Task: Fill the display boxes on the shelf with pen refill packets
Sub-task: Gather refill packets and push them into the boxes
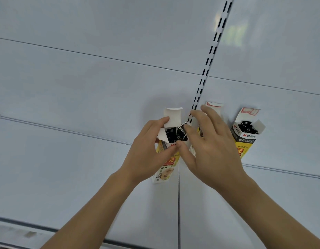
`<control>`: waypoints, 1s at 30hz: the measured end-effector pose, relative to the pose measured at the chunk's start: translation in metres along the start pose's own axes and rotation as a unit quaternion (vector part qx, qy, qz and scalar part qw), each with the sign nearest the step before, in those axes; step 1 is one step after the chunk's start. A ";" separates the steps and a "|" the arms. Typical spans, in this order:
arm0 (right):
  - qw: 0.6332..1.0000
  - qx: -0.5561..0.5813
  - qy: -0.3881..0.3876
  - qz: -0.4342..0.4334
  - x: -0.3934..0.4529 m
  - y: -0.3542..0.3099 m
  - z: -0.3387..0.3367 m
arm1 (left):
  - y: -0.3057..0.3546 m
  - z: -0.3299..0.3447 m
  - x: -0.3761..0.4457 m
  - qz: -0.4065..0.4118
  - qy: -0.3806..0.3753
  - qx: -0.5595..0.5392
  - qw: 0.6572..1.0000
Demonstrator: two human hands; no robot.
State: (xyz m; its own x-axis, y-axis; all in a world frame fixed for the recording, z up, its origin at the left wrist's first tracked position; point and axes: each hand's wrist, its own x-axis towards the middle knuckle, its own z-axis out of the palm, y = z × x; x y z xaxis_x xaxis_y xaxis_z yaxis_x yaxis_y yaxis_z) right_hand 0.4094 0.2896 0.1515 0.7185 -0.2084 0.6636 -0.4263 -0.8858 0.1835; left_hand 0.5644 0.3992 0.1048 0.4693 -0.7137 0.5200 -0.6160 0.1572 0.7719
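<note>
Three yellow-and-white display boxes stand on the pale shelf. My left hand grips the left display box, whose white lid flap stands up, with black packets inside. My right hand pinches a black pen refill packet between thumb and forefinger at that box's open top. The middle display box is mostly hidden behind my right hand. The right display box stands open with black packets in it.
A slotted upright rail runs up the white back panel behind the boxes. A seam divides the shelf in front of the boxes. The shelf's front edge lies at the lower left.
</note>
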 end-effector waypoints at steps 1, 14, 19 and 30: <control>1.000 0.007 -0.008 0.005 -0.002 -0.002 0.001 | 0.000 -0.001 0.000 -0.003 0.001 -0.004 1.000; 0.999 0.045 -0.018 0.013 0.002 -0.002 0.002 | 0.002 -0.004 0.000 -0.002 -0.008 -0.003 1.000; 0.998 0.058 -0.008 0.022 -0.005 -0.007 0.004 | 0.002 -0.004 -0.001 -0.009 -0.009 -0.017 1.000; 0.998 0.026 -0.045 0.044 -0.005 -0.011 0.005 | 0.002 -0.001 0.000 -0.006 -0.013 -0.021 1.000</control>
State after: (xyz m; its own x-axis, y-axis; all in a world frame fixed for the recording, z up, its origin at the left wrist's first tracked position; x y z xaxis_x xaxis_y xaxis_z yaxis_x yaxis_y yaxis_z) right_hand 0.4134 0.2979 0.1430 0.7276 -0.3198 0.6070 -0.4615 -0.8827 0.0881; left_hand 0.5639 0.4005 0.1073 0.4595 -0.7325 0.5023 -0.5831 0.1779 0.7927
